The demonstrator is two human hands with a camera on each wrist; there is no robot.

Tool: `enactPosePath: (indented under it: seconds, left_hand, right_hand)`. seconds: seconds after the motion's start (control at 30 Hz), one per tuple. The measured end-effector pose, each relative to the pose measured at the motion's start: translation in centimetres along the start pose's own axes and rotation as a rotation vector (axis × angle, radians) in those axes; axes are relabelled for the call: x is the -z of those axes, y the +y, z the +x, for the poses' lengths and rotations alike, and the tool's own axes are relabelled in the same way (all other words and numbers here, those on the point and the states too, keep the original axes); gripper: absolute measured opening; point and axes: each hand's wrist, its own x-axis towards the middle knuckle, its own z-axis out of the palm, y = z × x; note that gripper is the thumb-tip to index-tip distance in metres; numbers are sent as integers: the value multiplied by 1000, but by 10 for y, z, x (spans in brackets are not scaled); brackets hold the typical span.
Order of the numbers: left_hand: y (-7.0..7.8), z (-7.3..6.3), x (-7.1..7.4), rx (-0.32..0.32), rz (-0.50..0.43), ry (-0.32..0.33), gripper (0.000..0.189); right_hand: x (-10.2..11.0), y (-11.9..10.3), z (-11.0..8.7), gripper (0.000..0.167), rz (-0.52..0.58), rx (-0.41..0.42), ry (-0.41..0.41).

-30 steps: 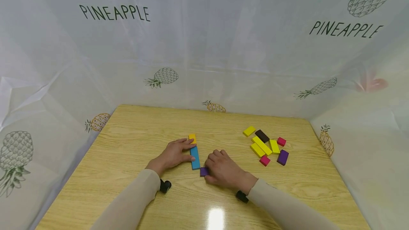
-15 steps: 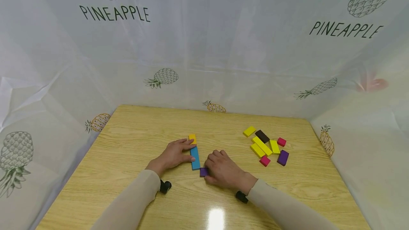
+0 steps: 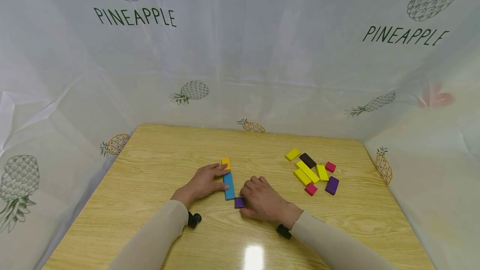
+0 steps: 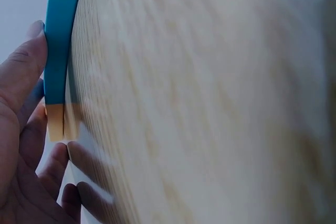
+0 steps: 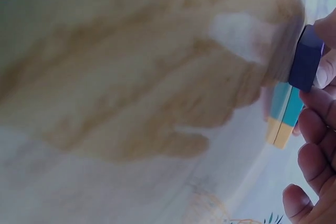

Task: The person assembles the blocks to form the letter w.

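Observation:
A long blue block (image 3: 229, 191) lies flat on the table with a short orange block (image 3: 226, 161) against its far end. My left hand (image 3: 204, 181) rests beside this row, its thumb against the blue block's side and its fingertips over the stretch where blue meets orange. At the blue block's near right corner sits a purple block (image 3: 239, 202). My right hand (image 3: 262, 199) pinches that purple block between thumb and fingers, covering its right part. In the right wrist view, the purple block (image 5: 307, 59) meets the end of the blue block (image 5: 294, 106).
Several loose blocks lie to the right: yellow blocks (image 3: 307, 171), a dark brown block (image 3: 308, 160), a red block (image 3: 330, 166), another red block (image 3: 311, 189) and a second purple block (image 3: 332, 185). A pineapple-print curtain (image 3: 240, 53) stands around the wooden table (image 3: 168, 145).

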Motion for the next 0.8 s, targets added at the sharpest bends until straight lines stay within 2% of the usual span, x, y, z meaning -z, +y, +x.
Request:
enactPosePath:
  seconds: [0.23, 0.37, 0.63, 0.8]
  left_hand:
    - [0, -2, 0, -17, -2, 10, 61]
    - [1, -2, 0, -6, -8, 8, 62]
    - [2, -2, 0, -17, -20, 4, 64]
    - [2, -3, 0, -26, -30, 8, 64]
  right_hand:
    - [2, 6, -3, 40, 43, -49, -32]
    - [6, 14, -8, 42, 53, -91, -41]
    - [10, 39, -26, 37, 27, -153, 51]
    - [8, 57, -46, 36, -6, -212, 60]
